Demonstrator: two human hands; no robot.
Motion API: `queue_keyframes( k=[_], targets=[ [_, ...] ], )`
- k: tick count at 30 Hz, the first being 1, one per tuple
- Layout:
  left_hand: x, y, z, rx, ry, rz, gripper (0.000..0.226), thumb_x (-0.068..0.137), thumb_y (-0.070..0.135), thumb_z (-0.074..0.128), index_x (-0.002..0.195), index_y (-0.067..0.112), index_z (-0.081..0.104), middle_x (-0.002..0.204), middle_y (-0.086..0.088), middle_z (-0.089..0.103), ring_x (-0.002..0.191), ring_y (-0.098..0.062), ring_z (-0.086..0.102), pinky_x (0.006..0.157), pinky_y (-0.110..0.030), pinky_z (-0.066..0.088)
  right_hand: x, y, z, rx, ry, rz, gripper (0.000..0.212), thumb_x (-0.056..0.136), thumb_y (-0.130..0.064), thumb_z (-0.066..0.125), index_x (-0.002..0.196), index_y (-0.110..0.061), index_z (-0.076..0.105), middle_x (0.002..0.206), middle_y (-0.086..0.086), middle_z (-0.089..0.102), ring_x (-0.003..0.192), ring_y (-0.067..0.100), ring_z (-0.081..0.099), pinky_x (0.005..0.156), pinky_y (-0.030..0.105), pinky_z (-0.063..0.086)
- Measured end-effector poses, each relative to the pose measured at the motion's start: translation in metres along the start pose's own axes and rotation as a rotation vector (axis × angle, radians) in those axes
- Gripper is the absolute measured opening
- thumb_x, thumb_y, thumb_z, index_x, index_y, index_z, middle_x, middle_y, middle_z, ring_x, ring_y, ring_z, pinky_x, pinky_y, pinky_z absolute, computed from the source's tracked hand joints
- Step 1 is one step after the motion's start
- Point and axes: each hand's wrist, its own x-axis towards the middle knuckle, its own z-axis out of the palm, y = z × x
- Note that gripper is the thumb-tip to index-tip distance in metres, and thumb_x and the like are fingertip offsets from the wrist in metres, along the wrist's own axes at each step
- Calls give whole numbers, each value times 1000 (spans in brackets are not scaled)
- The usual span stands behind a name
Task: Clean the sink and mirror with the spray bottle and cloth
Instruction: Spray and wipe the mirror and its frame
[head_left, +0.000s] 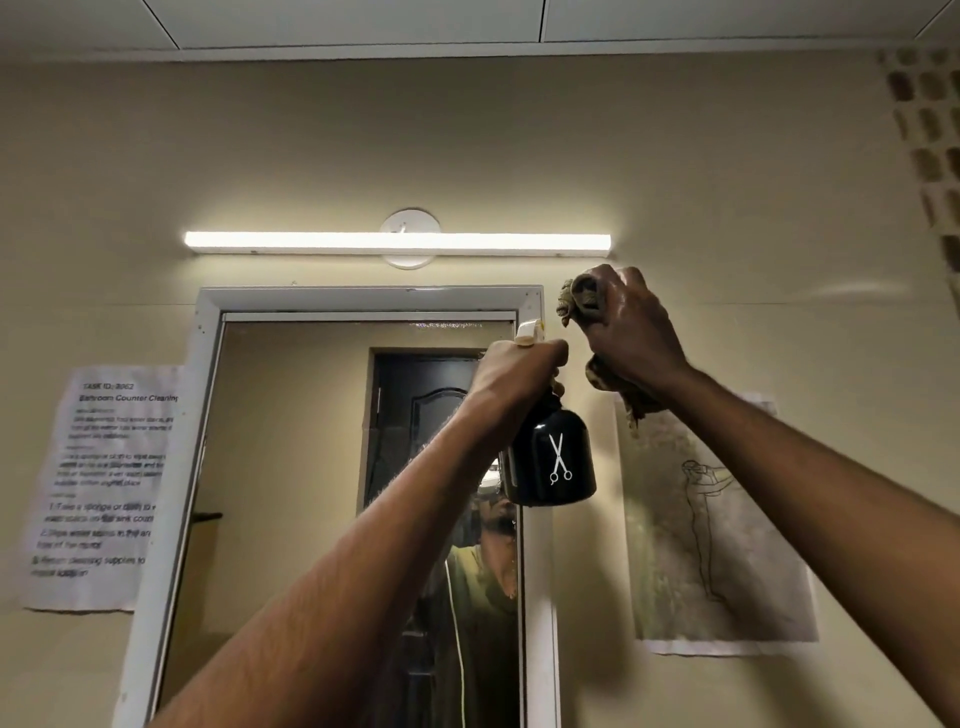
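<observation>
- Your room is dim and yellowish; the tube light above the mirror blows out white.
- The wall notice reads soft and blurred.
- Straight edges bow outward toward your frame borders.

Two bare forearms come into the picture from the lower edge; no sleeve covers either of them as far as the frame shows, and fine short hairs are visible along the upper side of the left forearm; the right forearm is in more shadow, so its surface is harder to read; the left hand and the right hand wear no glove, no ring and no watch that can be seen; the knuckles of the right hand shine a little under the lamp; in the reflection the person wears a yellowish top; its details are blurred.
</observation>
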Motion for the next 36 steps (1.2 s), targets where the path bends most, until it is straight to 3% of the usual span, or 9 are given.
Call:
queue_keyframes(
  k=[2,5,8,11,16,20,28,33,36],
  targets=[
    [-2,0,-1,28,-10,9,11,79,19,60,78,9,62,74,-8,64,74,-25,62,77,-39,54,0,1,0,2,4,-4,35,88,-20,60,121,-15,50,118,17,49,97,38,53,74,36,42],
    [-6,0,-3,100,15,13,12,79,19,59,75,8,62,71,-8,66,69,-23,63,70,-33,53,1,0,-1,9,1,4,34,88,-21,60,121,-16,50,118,17,49,97,38,53,75,37,43],
    [-9,-1,-4,63,-14,2,12,79,20,60,77,8,63,73,-9,65,71,-24,61,73,-37,54,4,-2,-3,6,-10,-7,37,88,-20,61,123,-15,50,121,17,48,100,38,53,76,37,44],
    [-12,1,-6,68,-2,26,15,79,23,60,82,8,63,76,-9,65,72,-23,58,68,-33,47,9,-4,-6,11,-19,-10,42,86,-17,62,126,-15,48,128,16,46,105,38,51,80,40,47],
    [-17,-1,-11,139,62,100,14,84,23,57,77,12,61,74,-6,67,65,-16,63,59,-26,51,21,-9,-5,25,-7,-33,40,84,-19,62,123,-19,50,122,14,47,103,38,52,80,43,48],
    [-18,-4,-18,137,59,95,15,82,25,59,75,12,61,80,-10,69,72,-20,65,78,-38,55,36,-14,-2,-15,33,-122,35,82,-15,64,116,-20,56,119,15,50,97,38,54,69,32,39],
    [-26,-23,-21,101,-51,20,32,77,33,58,92,5,64,83,-10,65,75,-20,60,76,-38,49,22,-25,19,-140,7,-251,35,80,-11,64,115,-13,57,117,15,52,96,35,52,73,40,49],
    [-38,-38,-20,95,-68,17,25,75,33,58,87,12,63,80,-8,66,71,-18,62,74,-38,50,-35,-6,30,-191,-146,-445,38,82,-21,66,118,-23,55,120,8,53,103,28,52,76,41,52],
    [-44,-44,-17,103,-46,-33,36,72,34,59,96,7,65,85,-12,70,71,-17,63,70,-35,50,-5,-18,23,-158,-54,-321,34,82,-13,65,115,-16,56,121,14,49,100,31,52,73,42,52]
  ],
)
